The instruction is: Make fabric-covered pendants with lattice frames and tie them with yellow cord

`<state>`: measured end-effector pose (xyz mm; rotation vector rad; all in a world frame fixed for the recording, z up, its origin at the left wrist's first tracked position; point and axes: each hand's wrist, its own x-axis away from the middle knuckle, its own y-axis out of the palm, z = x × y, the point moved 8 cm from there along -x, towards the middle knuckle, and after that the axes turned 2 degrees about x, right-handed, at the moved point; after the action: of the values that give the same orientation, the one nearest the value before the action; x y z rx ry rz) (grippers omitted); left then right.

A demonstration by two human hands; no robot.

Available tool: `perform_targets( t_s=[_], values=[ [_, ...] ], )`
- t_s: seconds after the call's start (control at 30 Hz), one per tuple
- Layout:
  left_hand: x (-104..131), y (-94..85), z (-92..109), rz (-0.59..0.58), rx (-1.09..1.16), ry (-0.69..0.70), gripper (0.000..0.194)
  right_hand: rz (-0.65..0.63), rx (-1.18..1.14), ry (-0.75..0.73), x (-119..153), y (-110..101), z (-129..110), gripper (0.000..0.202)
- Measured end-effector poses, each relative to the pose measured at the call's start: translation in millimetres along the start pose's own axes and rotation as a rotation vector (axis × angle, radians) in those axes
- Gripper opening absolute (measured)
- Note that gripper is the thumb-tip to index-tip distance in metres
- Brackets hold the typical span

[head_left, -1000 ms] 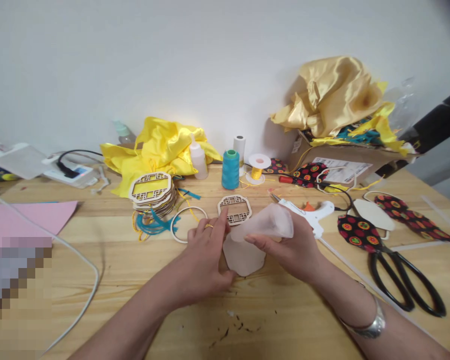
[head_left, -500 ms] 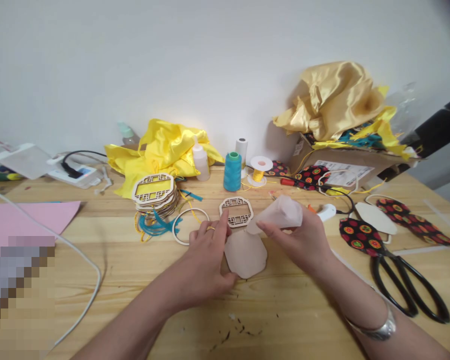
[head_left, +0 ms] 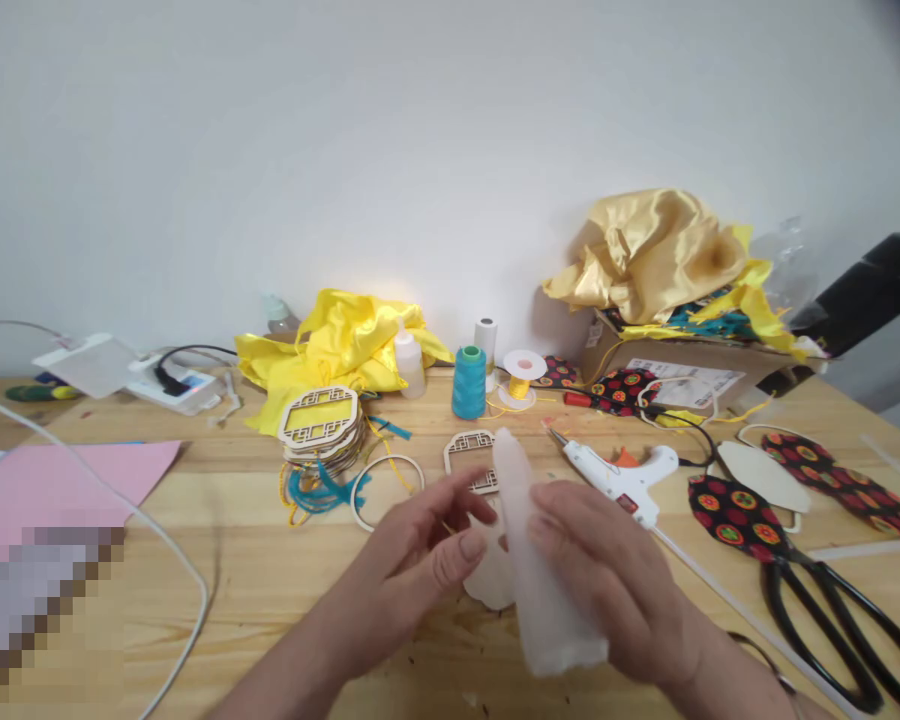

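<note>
A translucent white squeeze bottle [head_left: 544, 590] is held by my right hand [head_left: 607, 580], its fingers wrapped along the bottle's right side. Its narrow end points away from me and its wide end toward me. My left hand [head_left: 427, 565] is open to its left, fingers curved and apart, with nothing visible in them. Beneath the hands lies a pale scalloped wooden blank [head_left: 487, 585], partly covered by the fingers and bottle. Just beyond it a wooden lattice frame [head_left: 465, 440] rests on the table, half hidden behind the bottle.
Left stand stacked lattice frames [head_left: 319, 415], a wooden ring [head_left: 354, 500] and yellow cloth [head_left: 322, 335]. Behind are a teal thread cone [head_left: 469, 385] and a yellow-thread spool [head_left: 521, 385]. Right lie a glue gun [head_left: 622, 475], black-handled scissors [head_left: 829, 620] and a cloth-filled box [head_left: 607, 350].
My right hand has swung the bottle back from the blank so its narrow end points away. My left hand has lifted off the blank toward the bottle. The view has tilted up.
</note>
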<state>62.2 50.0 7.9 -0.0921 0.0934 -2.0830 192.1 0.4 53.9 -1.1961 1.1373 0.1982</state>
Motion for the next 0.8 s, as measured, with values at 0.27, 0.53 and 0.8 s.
perform_targets(
  t_s=[0.27, 0.53, 0.8],
  values=[
    [-6, 3.1, -20, -0.016, 0.576, -0.080, 0.030, -0.123, 0.047, -0.104, -9, 17, -19, 0.035],
    [0, -19.7, 1, 0.228, 0.213, 0.169, 0.021, -0.198, -0.395, 0.594, -16, 38, 25, 0.032],
    [24, -58.1, 10, 0.748, 0.109, 0.346, 0.047, -0.324, -0.156, 0.639, -59, 80, 49, 0.013]
  ],
)
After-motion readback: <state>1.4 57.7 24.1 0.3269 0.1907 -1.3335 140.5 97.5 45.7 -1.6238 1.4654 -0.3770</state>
